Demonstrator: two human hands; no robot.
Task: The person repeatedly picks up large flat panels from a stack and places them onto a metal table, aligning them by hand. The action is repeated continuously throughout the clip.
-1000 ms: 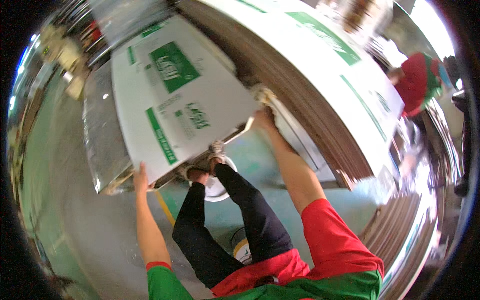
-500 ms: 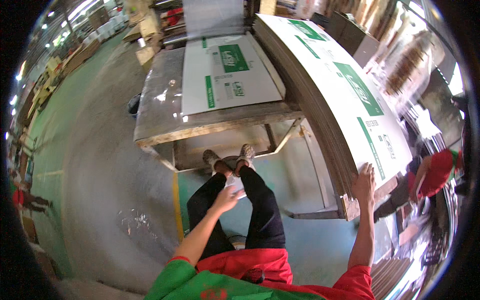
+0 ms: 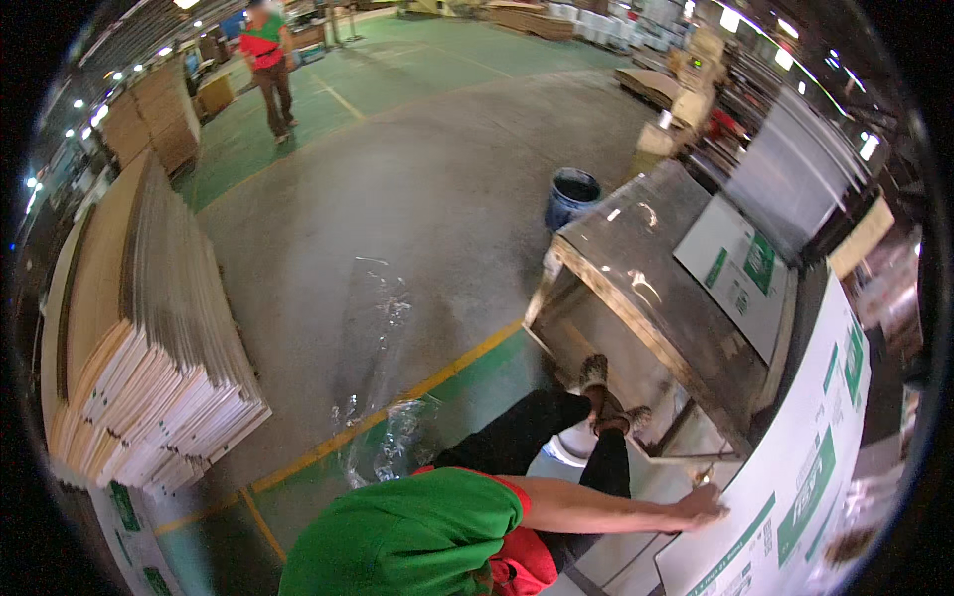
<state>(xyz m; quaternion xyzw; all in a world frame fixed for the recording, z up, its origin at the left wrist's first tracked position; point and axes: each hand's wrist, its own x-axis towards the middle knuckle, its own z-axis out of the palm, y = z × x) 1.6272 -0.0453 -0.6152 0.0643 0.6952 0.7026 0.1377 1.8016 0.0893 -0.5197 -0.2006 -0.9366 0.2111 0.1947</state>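
My left hand (image 3: pixel 700 508) is at the near left edge of a large white cardboard sheet (image 3: pixel 740 521) with green print. Its fingers are curled and closed at that edge. The sheet bows along its length and rises at the lower right of the view. Beyond it, another white and green printed sheet (image 3: pixel 730 260) lies flat on a dark metal-topped table (image 3: pixel 636 233). My right hand is out of view.
A tall stack of cardboard sheets (image 3: pixel 164 328) stands on the left. Clear plastic film (image 3: pixel 393 442) lies on the floor by a yellow line. A dark blue bucket (image 3: pixel 571 199) stands beside the table. Far off, a person (image 3: pixel 266 60) is on the green floor.
The view has swung left, bringing the stack on the left into sight. My left hand has moved from over my legs to the sheet's edge. My right hand has left the view.
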